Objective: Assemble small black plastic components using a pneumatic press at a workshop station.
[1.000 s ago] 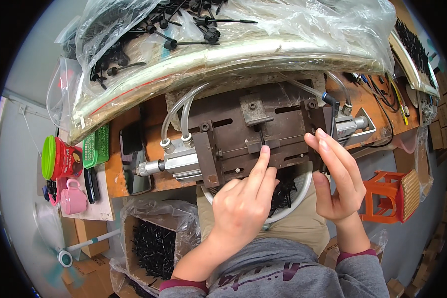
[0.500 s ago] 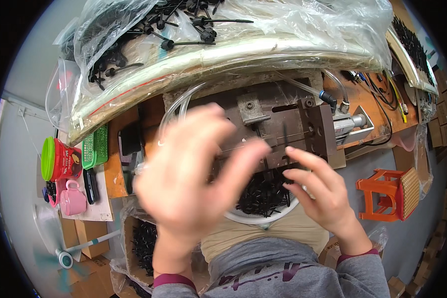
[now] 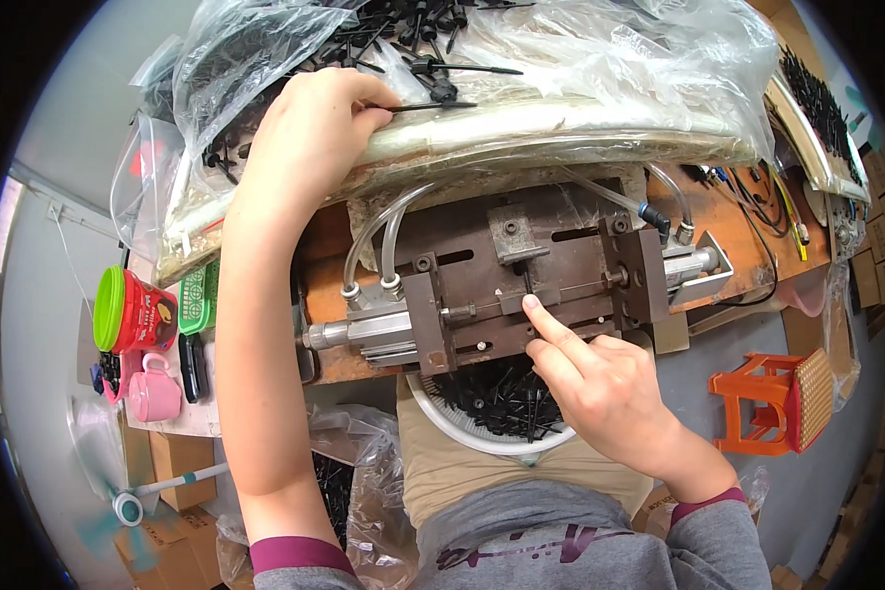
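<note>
My left hand (image 3: pixel 315 133) reaches far forward to the heap of black plastic parts on the plastic-covered tray. Its thumb and fingers close on one black part with a thin stem (image 3: pixel 433 105), whose head is hidden by the hand. My right hand (image 3: pixel 605 383) is over the dark metal fixture (image 3: pixel 482 334), index finger stretched out and its tip on a small black piece at the fixture's middle block (image 3: pixel 529 295). The other fingers curl loosely, and I see nothing held in them. A white basket (image 3: pixel 442 433) of black parts rests on my lap below the fixture.
Pneumatic cylinders (image 3: pixel 383 334) with clear hoses (image 3: pixel 369 231) flank the fixture. Beyond it, the raised tray edge (image 3: pixel 560 123) carries loose plastic film. An orange stool (image 3: pixel 767 403) stands right; a pink mug (image 3: pixel 154 388) and red tub (image 3: pixel 147 310) stand left. A small fan (image 3: pixel 128 506) is lower left.
My left hand has moved forward from above the fixture to the tray and closed on a black part. My right hand, earlier holding a thin black part, now has its index finger on the fixture.
</note>
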### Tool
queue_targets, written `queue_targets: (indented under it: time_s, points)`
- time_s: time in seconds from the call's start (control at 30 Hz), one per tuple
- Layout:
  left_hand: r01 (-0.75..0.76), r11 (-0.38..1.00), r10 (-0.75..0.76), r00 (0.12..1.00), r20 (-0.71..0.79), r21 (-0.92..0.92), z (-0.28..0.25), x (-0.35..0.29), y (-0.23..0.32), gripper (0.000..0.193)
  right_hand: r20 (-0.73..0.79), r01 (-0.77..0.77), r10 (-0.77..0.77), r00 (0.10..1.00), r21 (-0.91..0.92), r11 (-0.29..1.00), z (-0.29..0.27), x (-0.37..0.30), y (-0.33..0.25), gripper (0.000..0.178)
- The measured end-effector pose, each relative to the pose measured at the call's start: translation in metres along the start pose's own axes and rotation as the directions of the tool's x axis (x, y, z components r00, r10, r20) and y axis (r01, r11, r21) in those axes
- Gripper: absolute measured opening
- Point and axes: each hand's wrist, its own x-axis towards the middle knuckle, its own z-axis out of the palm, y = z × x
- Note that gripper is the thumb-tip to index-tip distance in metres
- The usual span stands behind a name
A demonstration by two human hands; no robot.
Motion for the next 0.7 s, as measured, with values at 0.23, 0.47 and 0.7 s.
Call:
queue_targets:
  time_s: [0.23,0.47,0.7]
  points:
    - [0.05,0.968,-0.104,0.971,-0.215,-0.246,-0.017,-0.035,0.024,0.019,-0.271,0.058,0.017,0.962,0.265,0.962,-0.019,0.048,0.025,0.022]
    - [0.045,0.907,-0.227,0.89,-0.396,-0.419,-0.025,-0.069,0.081,0.017,-0.468,-0.023,-0.002,0.884,-0.047,0.999,-0.013,0.206,0.068,0.022]
    - [-0.067,0.935,-0.006,0.979,-0.204,-0.347,0.019,-0.135,0.126,0.032,-0.016,-0.227,0.233,0.972,-0.287,0.931,0.013,0.262,0.08,0.031]
